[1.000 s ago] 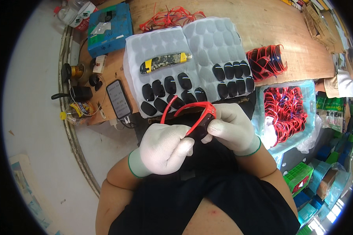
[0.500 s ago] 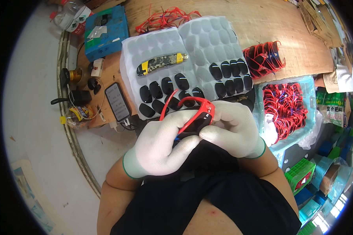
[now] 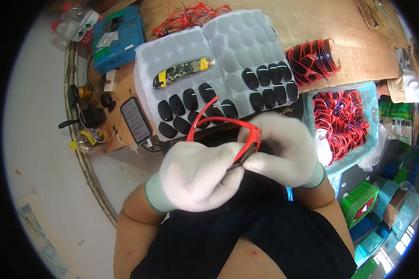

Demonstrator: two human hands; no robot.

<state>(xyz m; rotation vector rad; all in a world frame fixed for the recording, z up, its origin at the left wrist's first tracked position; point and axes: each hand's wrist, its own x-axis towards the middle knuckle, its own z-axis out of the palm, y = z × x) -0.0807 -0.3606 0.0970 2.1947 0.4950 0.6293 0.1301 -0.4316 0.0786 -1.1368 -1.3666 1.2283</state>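
The left hand [image 3: 198,176], gloved in white, closes its fingers around the near side of a red glasses frame [image 3: 255,135], leaving little or no gap. This grip appears to steady the frame. The right hand [image 3: 284,149], also gloved, curls at the frame's opposite end; its thumb tip lies at the lower edge, beside a dark lens [image 3: 248,152]. Its other fingers are partly hidden behind the frame and blurred, so whether they are closed on it cannot be told.

The frame lies between the two hands, above the person's lap. One temple arm [image 3: 201,114] stands up beyond the left fingers, apparently leaving the front accessible to both thumbs.

Loose lenses [image 3: 250,78] sit in rows on a white moulded tray [image 3: 239,46] on the worktop [image 3: 354,42], just beyond the hands; its hollows presumably keep them separated and within reach. Further red frames lie in a light-blue basket [image 3: 371,104] to the right, probably grouped to prevent scattering.
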